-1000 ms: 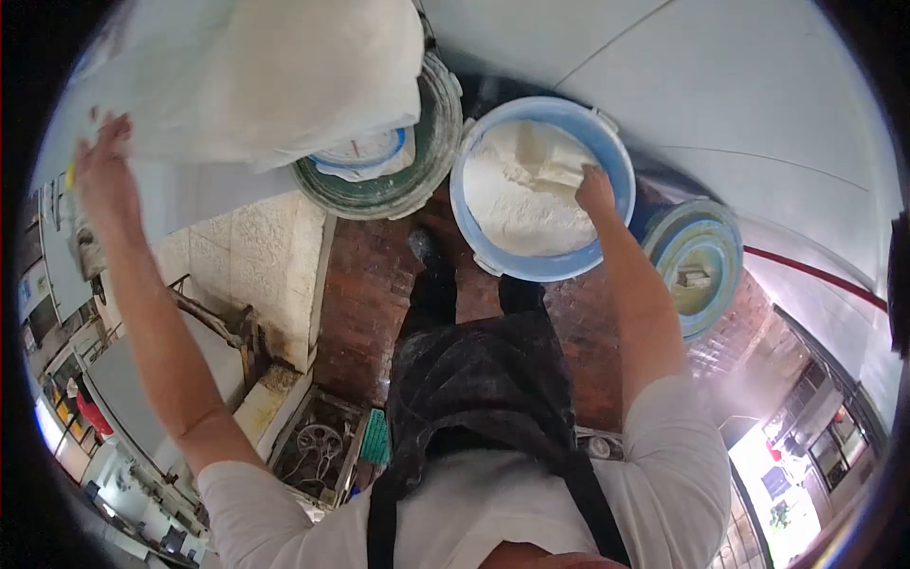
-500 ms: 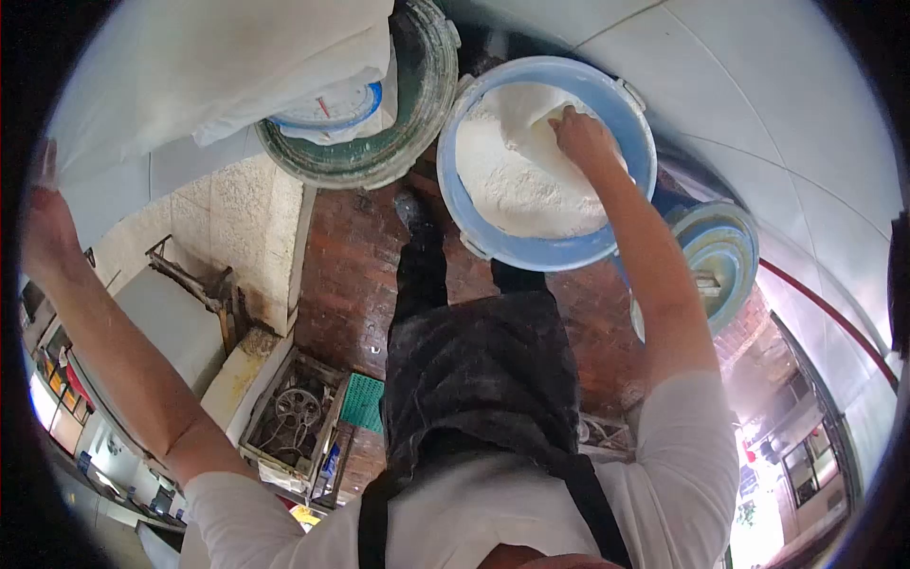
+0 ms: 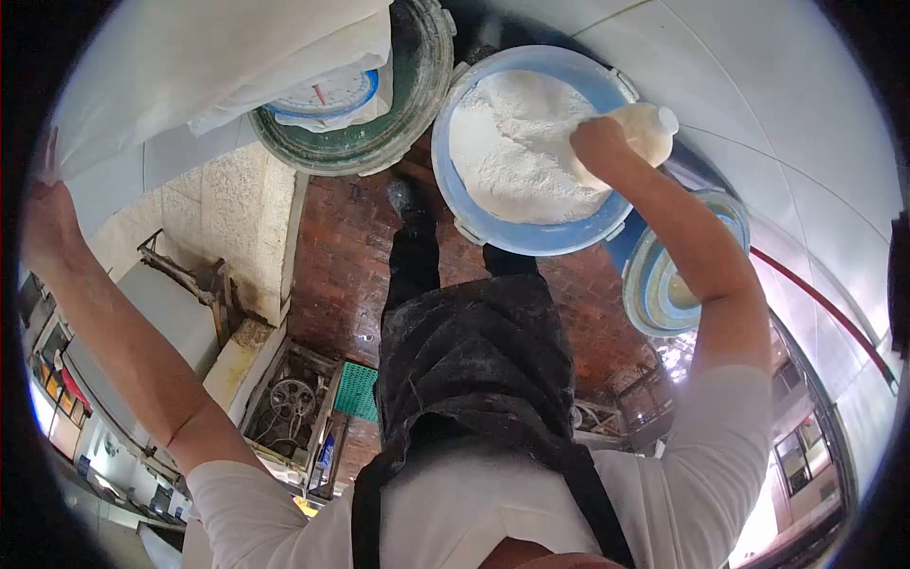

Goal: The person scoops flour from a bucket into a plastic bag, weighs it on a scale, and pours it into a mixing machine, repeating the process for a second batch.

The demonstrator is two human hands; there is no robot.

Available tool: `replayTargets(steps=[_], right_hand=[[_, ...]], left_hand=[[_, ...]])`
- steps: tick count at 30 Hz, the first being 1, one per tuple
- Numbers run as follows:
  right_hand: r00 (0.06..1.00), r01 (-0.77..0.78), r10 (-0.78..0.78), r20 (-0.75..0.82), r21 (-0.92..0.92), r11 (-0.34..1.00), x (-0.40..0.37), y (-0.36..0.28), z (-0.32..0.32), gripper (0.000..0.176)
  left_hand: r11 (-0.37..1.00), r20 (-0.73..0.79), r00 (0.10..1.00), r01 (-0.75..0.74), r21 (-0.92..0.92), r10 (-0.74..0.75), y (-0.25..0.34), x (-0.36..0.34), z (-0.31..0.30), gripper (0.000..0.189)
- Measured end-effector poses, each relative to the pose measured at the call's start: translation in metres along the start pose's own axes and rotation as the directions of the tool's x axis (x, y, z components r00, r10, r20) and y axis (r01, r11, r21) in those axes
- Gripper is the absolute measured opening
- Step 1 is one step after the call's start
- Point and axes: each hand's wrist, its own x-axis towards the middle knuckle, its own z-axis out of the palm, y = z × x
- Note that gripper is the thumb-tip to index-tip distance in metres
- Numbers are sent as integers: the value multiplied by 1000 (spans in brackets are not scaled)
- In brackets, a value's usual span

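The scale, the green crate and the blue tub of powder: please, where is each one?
Scale [image 3: 327,95], head view, dial face.
Green crate [image 3: 356,392], head view, grid surface.
Blue tub [image 3: 599,83], head view, inner wall.

The blue tub [image 3: 531,242] looks like smooth plastic with a soft sheen, while the white powder [image 3: 512,161] in it is matt, smooth in places and crumbly in others. The plastic-looking green tub [image 3: 408,142] has a rough, smeared rim. The dark apron [image 3: 479,351] is matt, creased cloth; the shirt [image 3: 455,493] is soft white cloth. The brick floor [image 3: 341,256] shows a patchy gloss, and the pale wall [image 3: 232,209] looks rough and pitted.
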Motion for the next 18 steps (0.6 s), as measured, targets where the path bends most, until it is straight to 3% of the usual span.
replayTargets(steps=[4, 6, 8, 11, 12, 13, 14, 15, 16, 17, 18], right_hand=[[977, 109, -103, 186, -22, 994, -8, -27, 100, 19], [998, 61, -53, -38, 259, 964, -6, -48, 156, 21], [992, -110, 83, 91, 366, 924, 15, -83, 170, 30], [985, -167, 163, 52, 503, 848, 29, -96, 189, 37], [981, -175, 194, 24, 550, 816, 28, -98, 187, 39], [981, -171, 196, 14, 551, 817, 28, -94, 185, 39], [983, -142, 183, -19, 552, 822, 24, -86, 185, 41], [984, -116, 170, -47, 553, 825, 17, -79, 185, 43], [985, -91, 157, -73, 555, 827, 8, -73, 185, 45], [985, -64, 145, -99, 566, 822, 1, -68, 180, 48], [983, -62, 149, -108, 568, 821, -5, -62, 174, 48]], left_hand=[[999, 144, 989, 15, -49, -7, -2, 7, -11, 45], [989, 178, 984, 0, -146, 27, -4, 7, -12, 44], [983, 212, 975, -31, -183, 70, -14, 10, -20, 41], [981, 234, 964, -88, -173, 128, -31, 37, -29, 39], [1000, -128, 992, -11, -6, 10, -53, 67, -29, 38], [986, -490, 871, 118, 116, -46, -61, 84, -29, 37], [987, -491, 870, 110, 114, -40, -50, 71, -31, 37], [999, -98, 995, 30, 9, -29, -38, 48, -38, 38], [993, 310, 950, 1, -117, 36, -29, 35, -40, 38], [993, 312, 949, -6, -119, 43, -29, 47, -46, 38], [952, 352, 934, 154, -264, -53, -33, 67, -59, 27]])
